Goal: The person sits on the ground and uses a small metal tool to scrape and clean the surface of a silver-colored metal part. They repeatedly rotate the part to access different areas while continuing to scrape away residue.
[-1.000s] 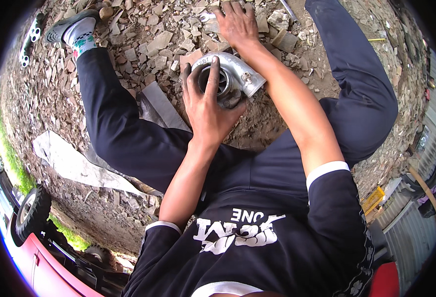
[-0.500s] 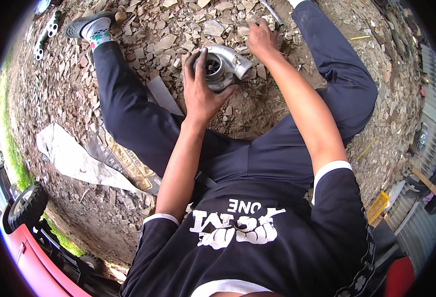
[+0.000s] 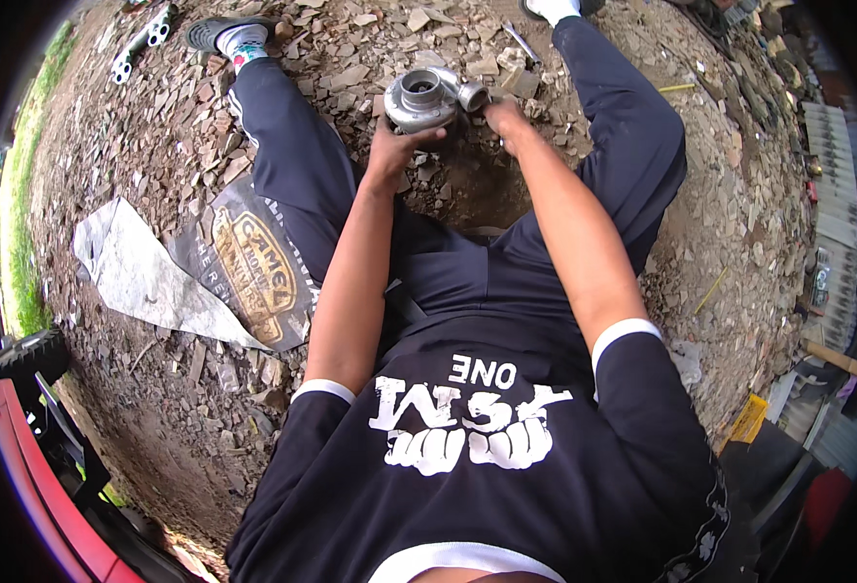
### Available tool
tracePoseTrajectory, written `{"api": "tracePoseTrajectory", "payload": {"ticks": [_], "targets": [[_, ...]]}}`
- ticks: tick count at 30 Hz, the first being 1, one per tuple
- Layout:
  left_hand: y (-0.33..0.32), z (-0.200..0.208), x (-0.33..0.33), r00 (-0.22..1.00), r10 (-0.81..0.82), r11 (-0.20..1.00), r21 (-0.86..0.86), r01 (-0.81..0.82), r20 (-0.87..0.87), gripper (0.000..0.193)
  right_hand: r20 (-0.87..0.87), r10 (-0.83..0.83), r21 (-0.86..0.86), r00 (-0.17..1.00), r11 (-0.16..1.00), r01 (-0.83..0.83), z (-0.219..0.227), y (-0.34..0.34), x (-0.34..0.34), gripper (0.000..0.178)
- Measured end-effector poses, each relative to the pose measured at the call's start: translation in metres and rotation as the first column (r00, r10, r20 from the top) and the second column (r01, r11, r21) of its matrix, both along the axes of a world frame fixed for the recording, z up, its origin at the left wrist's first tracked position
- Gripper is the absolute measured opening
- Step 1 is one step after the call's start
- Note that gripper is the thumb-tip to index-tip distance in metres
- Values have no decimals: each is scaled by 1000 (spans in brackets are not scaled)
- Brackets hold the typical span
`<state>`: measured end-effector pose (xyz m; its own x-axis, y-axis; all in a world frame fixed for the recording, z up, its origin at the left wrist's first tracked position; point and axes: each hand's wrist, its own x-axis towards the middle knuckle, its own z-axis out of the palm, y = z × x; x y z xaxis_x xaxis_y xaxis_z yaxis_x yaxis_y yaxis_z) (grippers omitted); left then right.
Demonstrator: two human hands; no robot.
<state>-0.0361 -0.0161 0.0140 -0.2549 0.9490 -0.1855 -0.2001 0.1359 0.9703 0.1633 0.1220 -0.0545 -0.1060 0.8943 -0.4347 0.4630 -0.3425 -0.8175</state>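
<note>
A silver metal turbocharger [image 3: 438,95] is held just off the stony ground between my legs, its round inlet facing up. My left hand [image 3: 394,151] grips its lower left side, with the thumb along the near edge and the other fingers mostly hidden by the housing. At the outlet pipe on the right, my right hand [image 3: 508,121] is closed with its fingers against the pipe's end. Under the housing lies a patch of dark, loose soil [image 3: 472,180]. Beyond my right hand a thin metal rod-like tool [image 3: 522,44] rests on the stones.
A metal part with round holes [image 3: 144,44] lies at the far left. A printed dark sheet [image 3: 253,262] and a pale sheet [image 3: 151,277] are beside my left leg. At the lower left stands a red vehicle [image 3: 49,476]; corrugated metal sheets [image 3: 837,175] are on the right.
The turbocharger has tilted so its inlet faces up. My left hand has slid lower round its side. My right hand has come down from the stones to the outlet pipe.
</note>
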Motion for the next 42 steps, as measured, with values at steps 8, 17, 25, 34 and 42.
{"api": "tracePoseTrajectory", "payload": {"ticks": [8,17,25,34,42], "targets": [[-3,-31,-3,956,-7,1000,11,10,-293,99,-455,-276,-311,847,940,139,34,-51,-22,14],[-4,-31,-4,807,3,968,-203,-151,-590,67,-387,-297,-252,873,945,210,24,-60,-31,9],[-5,-21,0,763,-44,980,-175,-92,-645,77,-368,-355,-266,859,926,268,15,-56,-37,7],[6,-52,-11,891,-74,970,-241,-41,-448,74,-356,-293,-249,887,945,212,88,-125,-16,22],[0,-38,-8,830,-104,950,-303,-80,-548,70,687,291,57,665,891,-450,52,-129,-41,35]]}}
